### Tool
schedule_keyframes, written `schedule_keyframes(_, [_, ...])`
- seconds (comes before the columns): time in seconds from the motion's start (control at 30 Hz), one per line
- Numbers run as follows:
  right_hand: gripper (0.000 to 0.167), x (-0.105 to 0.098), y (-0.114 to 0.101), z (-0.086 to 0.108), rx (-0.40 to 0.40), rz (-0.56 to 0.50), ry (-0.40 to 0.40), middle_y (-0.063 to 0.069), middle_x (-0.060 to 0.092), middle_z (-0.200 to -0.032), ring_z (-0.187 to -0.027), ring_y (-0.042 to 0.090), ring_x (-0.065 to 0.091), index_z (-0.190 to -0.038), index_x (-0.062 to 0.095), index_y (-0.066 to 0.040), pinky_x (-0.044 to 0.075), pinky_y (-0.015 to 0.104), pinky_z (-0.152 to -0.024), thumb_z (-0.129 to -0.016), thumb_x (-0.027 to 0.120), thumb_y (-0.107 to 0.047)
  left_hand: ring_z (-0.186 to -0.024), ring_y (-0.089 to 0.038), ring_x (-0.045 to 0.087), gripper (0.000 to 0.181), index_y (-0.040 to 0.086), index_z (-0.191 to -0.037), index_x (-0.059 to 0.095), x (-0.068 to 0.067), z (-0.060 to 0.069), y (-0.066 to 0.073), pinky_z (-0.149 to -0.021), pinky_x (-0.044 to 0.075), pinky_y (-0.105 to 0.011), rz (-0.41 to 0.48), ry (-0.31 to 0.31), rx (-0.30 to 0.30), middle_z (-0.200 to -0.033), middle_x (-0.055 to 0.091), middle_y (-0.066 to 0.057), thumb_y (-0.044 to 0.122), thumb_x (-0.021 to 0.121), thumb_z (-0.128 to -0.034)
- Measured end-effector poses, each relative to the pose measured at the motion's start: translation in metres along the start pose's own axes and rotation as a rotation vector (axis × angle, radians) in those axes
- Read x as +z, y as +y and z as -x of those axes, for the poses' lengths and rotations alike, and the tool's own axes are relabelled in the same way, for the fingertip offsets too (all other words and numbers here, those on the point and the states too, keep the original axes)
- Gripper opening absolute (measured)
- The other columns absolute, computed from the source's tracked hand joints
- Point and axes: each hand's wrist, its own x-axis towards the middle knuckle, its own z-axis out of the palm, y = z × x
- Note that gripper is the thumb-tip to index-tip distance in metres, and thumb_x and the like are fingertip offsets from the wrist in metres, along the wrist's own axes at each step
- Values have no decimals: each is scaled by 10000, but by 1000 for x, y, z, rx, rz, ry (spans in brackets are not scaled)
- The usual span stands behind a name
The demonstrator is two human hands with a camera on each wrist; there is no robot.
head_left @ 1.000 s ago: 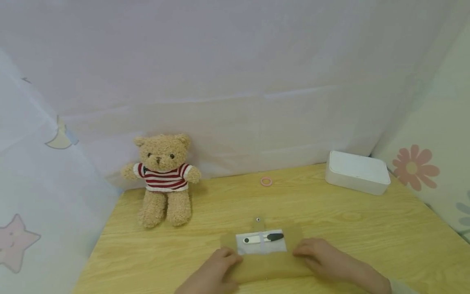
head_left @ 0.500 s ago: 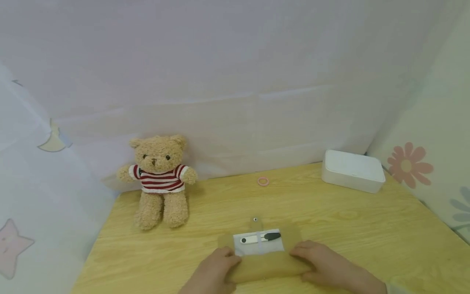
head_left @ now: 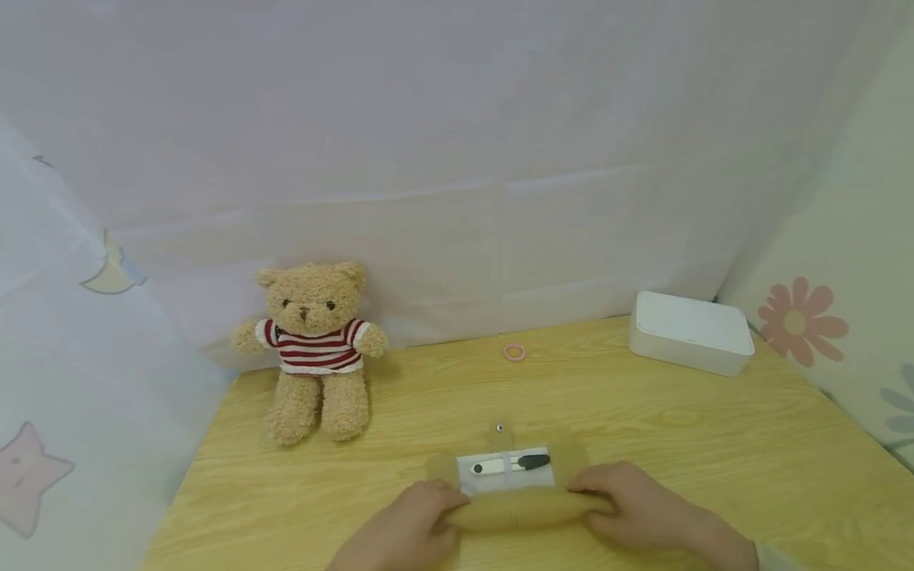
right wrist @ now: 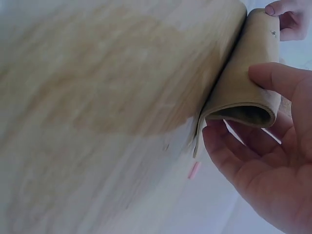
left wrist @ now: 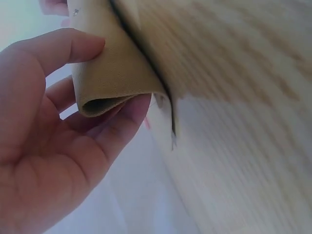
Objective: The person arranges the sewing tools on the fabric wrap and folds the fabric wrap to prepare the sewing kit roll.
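Observation:
A tan fabric pouch (head_left: 528, 509) lies at the table's near edge, its near part folded over into a rounded roll. My left hand (head_left: 417, 523) grips the left end of the roll, thumb on one side and fingers on the other. The right end is held the same way by my right hand (head_left: 635, 507). Each wrist view shows the fold's looped end, as on the pouch (left wrist: 114, 68) at left. Beyond the roll, a white thread snips with a black end (head_left: 493, 466) sits under a pale strap on white lining. A tab with a metal snap (head_left: 501, 429) points away.
A teddy bear (head_left: 317, 349) in a striped shirt sits at the back left of the wooden table (head_left: 443, 404). Behind the pouch lies a pink ring (head_left: 514, 352). A white box (head_left: 691, 333) stands at the back right, near the curtain.
The pouch's near flap has turned from a broad, flat panel into a narrower, rounder roll between my hands. The snips, bear, ring and box stay in place.

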Motion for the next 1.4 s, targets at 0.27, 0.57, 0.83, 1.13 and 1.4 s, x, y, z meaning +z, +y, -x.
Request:
schedule_keyframes(0.27, [267, -5, 5, -1, 29, -206, 16, -68, 665, -1024, -830, 9, 589, -1119, 617, -172, 513, 224, -674, -875, 673, -79, -701, 25, 519, 323, 254, -1086, 669, -8, 3, -2, -673, 459, -190, 253, 12, -6, -916, 630, 167, 50, 607, -843])
schedule_keyframes(0.57, [248, -5, 12, -4, 22, -172, 137, -60, 636, -856, -559, -96, 380, -1121, 574, -109, 407, 164, -459, -891, 651, -52, -572, 36, 416, 250, 131, -1145, 645, -10, 2, -12, -568, 432, -188, 266, 102, -82, -739, 570, 138, 133, 609, -898])
schedule_keyframes(0.83, [224, 0, 21, -11, 103, -238, 149, -19, 584, -656, -476, -149, 312, -1082, 525, -102, 376, 132, -408, -898, 638, -43, -408, 17, 260, 238, 66, -1123, 661, -6, -6, -23, -421, 348, -196, 315, 176, -159, -766, 672, -2, 141, 599, -906])
schedule_keyframes(1.13, [146, -1, 21, -18, 274, -199, 128, 187, 678, -966, -416, -89, 330, -1030, 590, -98, 385, 159, -391, -902, 655, -125, -405, 11, 307, 249, 99, -1141, 661, -3, -13, -27, -397, 338, -187, 289, 208, -220, -672, 581, 79, 163, 614, -905])
schedule_keyframes(1.4, [162, -4, 14, -24, 354, -96, 106, 13, 578, -789, -514, -30, 388, -972, 669, -54, 403, 191, -487, -856, 711, -159, -604, -86, 476, 226, 109, -1072, 708, 2, -18, -24, -581, 468, -298, 158, 230, -284, -852, 673, -68, 147, 649, -858])
